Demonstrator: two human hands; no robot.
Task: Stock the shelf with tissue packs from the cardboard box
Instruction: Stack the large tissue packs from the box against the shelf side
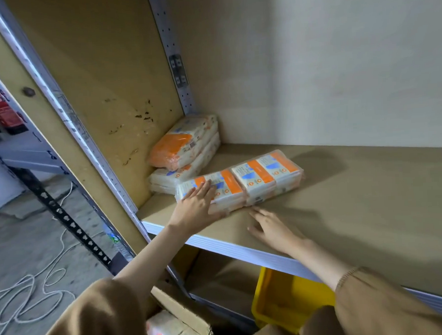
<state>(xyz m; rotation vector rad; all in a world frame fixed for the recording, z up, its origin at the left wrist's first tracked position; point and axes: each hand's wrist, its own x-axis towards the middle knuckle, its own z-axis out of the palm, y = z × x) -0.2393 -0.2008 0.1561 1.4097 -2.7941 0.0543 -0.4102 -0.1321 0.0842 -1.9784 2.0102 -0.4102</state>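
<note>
Left hand (196, 207) lies flat, fingers straight, on the left end of a tissue pack (254, 181). Right hand (272, 231), fingers spread and holding nothing, rests on the shelf (357, 198) just beside the pack's front edge. The pack's print is orange and blue, its lettering too small to read. Stacked packs (185, 148) sit at ten o'clock, the cardboard box (181, 313) at six.

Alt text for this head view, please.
A person's left hand lies flat on the left end of a long plastic-wrapped white-and-orange tissue pack on a tan wooden shelf board, right hand open in front of it. Two similar packs are stacked in the back left corner; an open cardboard box sits below.
</note>
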